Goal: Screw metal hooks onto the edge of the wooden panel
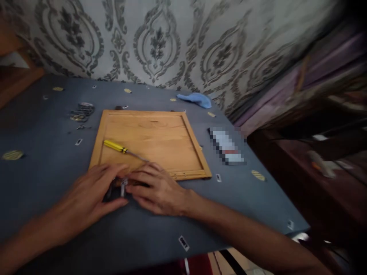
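Note:
A framed wooden panel (149,130), like a cabinet door, lies flat on the table. At its near left edge is a small metal fitting (123,188), possibly a hinge, partly covered by my fingers. My left hand (91,191) curves around the fitting, thumb below it and fingers above, on the panel's edge. From the other side, the bent fingers of my right hand (160,189) close in on the same fitting; the fingertips are partly hidden. A screwdriver with a yellow handle (115,146) rests on the panel, its shaft pointing toward my right hand.
The blue-grey patterned table (241,210) ends at the patterned wall behind. Beyond the panel's left side sits a small heap of metal hardware (83,111). A blue cloth (196,99) lies at the back right, and a pixelated phone-like object (228,147) lies to the right.

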Demonstrator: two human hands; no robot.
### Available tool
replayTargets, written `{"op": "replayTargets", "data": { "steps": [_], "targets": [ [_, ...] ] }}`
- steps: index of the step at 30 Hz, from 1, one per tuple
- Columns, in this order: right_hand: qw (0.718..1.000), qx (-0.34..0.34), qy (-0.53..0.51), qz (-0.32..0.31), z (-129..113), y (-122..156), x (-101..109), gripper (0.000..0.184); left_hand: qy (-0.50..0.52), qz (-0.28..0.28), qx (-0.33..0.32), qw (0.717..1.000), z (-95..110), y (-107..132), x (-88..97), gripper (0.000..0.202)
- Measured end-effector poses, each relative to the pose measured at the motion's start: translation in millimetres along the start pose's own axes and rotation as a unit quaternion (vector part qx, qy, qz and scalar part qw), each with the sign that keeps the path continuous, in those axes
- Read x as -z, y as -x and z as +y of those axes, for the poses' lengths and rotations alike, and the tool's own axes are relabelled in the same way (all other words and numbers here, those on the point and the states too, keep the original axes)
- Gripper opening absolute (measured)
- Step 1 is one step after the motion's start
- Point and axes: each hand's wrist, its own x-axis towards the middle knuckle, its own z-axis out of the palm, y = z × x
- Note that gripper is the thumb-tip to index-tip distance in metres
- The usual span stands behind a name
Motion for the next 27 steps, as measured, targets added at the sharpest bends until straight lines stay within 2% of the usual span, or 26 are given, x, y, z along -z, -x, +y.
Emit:
{"op": "replayTargets", "data": {
  "steps": [3, 9, 20, 27],
  "targets": [
    [0.998, 0.0, -0.042, 0.041, -1.0, -0.8, -0.8, 0.022, 0.001, -0.036, 0.006, 0.999, 7.5, -3.8, 9.2, 0.055],
    [0.993, -0.021, -0.082, 0.076, 0.5, -2.5, -5.0, 0.028, -0.001, -0.091, 0.039, 0.995, 14.7, -8.4, 18.8, 0.058],
    [0.998, -0.028, -0.052, 0.028, -0.7, -3.5, -5.9, 0.036, -0.001, -0.095, 0.03, 0.995, 17.5, -10.6, 20.6, 0.053],
    [0.998, -0.017, -0.053, 0.021, 0.1, -3.6, -5.9, 0.032, -0.003, -0.09, 0.031, 0.996, 16.8, -9.9, 19.5, 0.056]
  ]
}}
